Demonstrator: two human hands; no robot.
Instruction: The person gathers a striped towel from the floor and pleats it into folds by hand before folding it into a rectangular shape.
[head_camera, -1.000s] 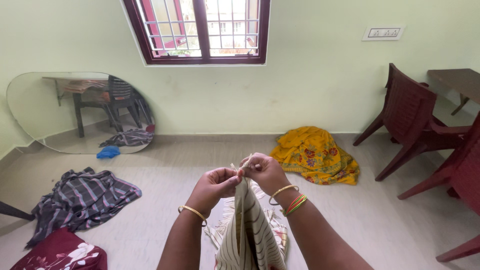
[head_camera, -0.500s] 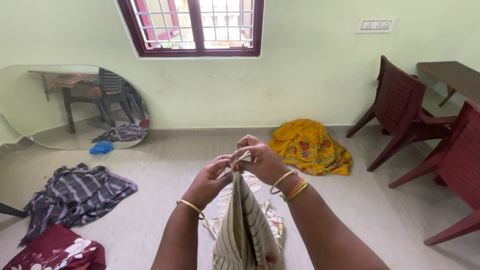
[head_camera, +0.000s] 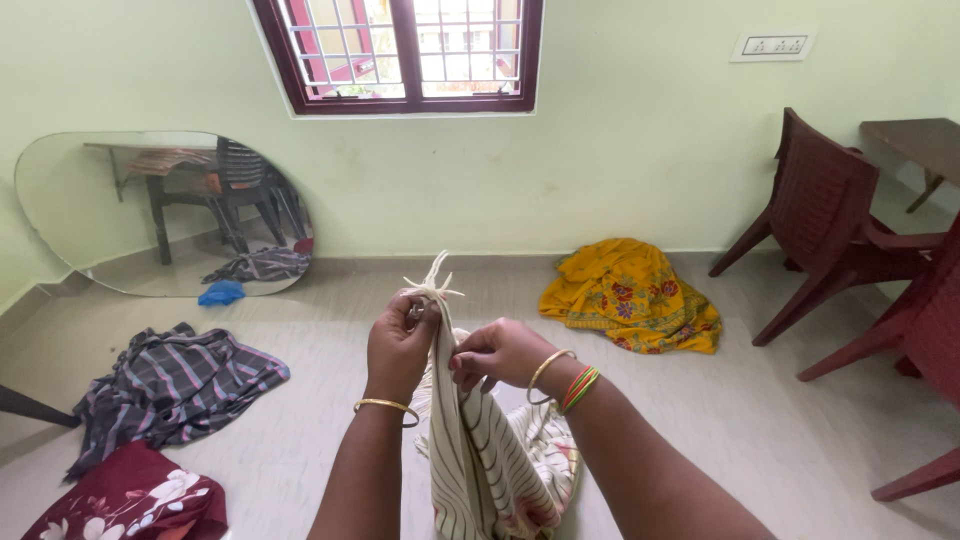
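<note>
Floor (head_camera: 330, 400) lay bare between the grey striped cloth (head_camera: 170, 385) at left and the hands. The left hand (head_camera: 400, 345) had its grip closed on the fringed top edge of the cream striped cloth (head_camera: 480, 460), held upright; the right hand (head_camera: 500, 352) pinched its side edge. The yellow floral cloth (head_camera: 630, 295) and maroon chairs (head_camera: 830, 220) stood well apart at right.

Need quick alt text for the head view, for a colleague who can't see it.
Two hands hold up a cream striped cloth: the left hand grips its fringed top edge, the right hand pinches it just below. A yellow floral cloth and a dark striped cloth lie on the floor.
</note>
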